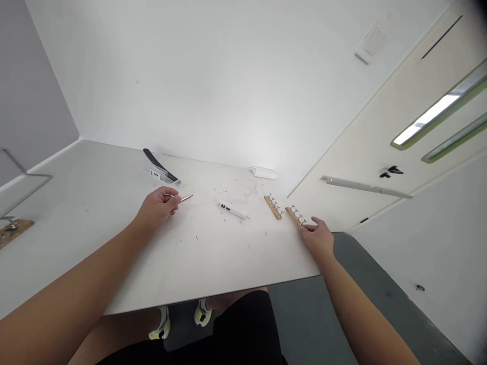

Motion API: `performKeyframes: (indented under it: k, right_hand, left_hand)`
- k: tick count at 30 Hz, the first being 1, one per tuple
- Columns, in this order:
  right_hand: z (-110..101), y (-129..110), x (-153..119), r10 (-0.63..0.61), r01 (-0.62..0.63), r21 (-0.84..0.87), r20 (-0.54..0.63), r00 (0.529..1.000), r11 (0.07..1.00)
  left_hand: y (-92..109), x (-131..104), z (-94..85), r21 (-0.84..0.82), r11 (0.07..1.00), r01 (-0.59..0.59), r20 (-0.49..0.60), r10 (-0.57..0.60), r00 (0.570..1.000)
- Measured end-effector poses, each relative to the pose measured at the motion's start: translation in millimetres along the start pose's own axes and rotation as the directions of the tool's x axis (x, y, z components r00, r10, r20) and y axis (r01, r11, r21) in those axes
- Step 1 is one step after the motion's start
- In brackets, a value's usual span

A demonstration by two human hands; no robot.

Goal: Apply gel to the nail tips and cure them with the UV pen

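While the left hand (159, 207) pinches a copper-coloured pen (183, 198) mid-bench, fingers clamped on its near end, the right hand (318, 235) lies loosely spread at the bench's (114, 223) right edge, fingertips touching the nearer wooden hook rack (296, 215). Second hook rack (273, 207) just left of it, apart. White handheld tool (233, 210) between pen and racks. Black strap (159, 163) and white box (264, 173) near the far edge.

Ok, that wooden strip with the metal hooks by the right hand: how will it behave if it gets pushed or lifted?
The wooden strip with metal hooks looks stiff and probably light. Lying flat on the white table, it should slide rather than roll. It sits close to the table edge beside the right hand, so a push could tip it off.
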State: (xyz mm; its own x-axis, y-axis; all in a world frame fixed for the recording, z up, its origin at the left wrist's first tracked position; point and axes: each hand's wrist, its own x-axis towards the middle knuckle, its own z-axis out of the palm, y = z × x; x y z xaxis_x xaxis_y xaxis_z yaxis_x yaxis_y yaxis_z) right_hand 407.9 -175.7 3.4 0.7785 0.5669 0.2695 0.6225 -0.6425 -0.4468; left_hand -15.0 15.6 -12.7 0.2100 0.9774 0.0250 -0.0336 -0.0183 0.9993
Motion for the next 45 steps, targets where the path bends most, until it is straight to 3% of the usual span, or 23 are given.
performKeyframes:
  k: [4, 10, 20, 28, 34, 37, 40, 42, 43, 45]
  right_hand:
    - [18, -6, 19, -0.004, 0.005, -0.065, 0.019, 1.0, 0.998]
    - [33, -18, 27, -0.068, 0.075, -0.1, 0.071, 0.995, 0.992]
    - [33, -20, 21, -0.096, 0.108, -0.094, 0.125, 0.987, 0.99]
    - [23, -14, -8, -0.127, 0.135, -0.056, 0.136, 0.983, 0.989]
    - [16, -2, -42, -0.18, 0.199, -0.177, 0.119, 0.976, 0.964]
    - [17, 0, -72, -0.238, 0.258, -0.276, 0.106, 0.966, 0.926]
    - [18, -7, -117, -0.337, 0.369, -0.314, 0.152, 0.929, 0.875]
    - [19, -20, -151, -0.443, 0.492, -0.298, 0.22, 0.869, 0.818]
    - [19, -29, -166, -0.507, 0.566, -0.265, 0.261, 0.821, 0.78]
    - [20, -53, -191, -0.657, 0.733, -0.136, 0.359, 0.663, 0.666]
  left_hand:
    - [-1, 0, -1.1, 0.002, 1.0, 0.003, -0.015, -0.003, 1.0]
    - [0, 0, 0.5, 0.018, 1.0, 0.014, -0.017, -0.014, 1.0]
    - [-2, 0, -0.4, 0.046, 0.999, 0.003, -0.027, -0.002, 1.0]
    - [-3, 2, 0.8, 0.015, 1.0, -0.019, -0.018, 0.019, 1.0]
    - [-3, 2, 0.8, 0.011, 1.0, -0.018, -0.033, 0.019, 0.999]
    - [-4, 2, -0.4, 0.013, 0.999, -0.037, -0.037, 0.037, 0.999]
    - [-6, 5, -2.2, -0.004, 0.998, -0.055, -0.035, 0.055, 0.998]
    - [-7, 7, -1.8, -0.024, 0.998, -0.057, -0.048, 0.055, 0.997]
    - [-7, 8, -0.9, -0.034, 0.998, -0.056, -0.064, 0.054, 0.996]
    - [-2, 5, 1.8, -0.06, 0.996, -0.061, -0.102, 0.054, 0.993]
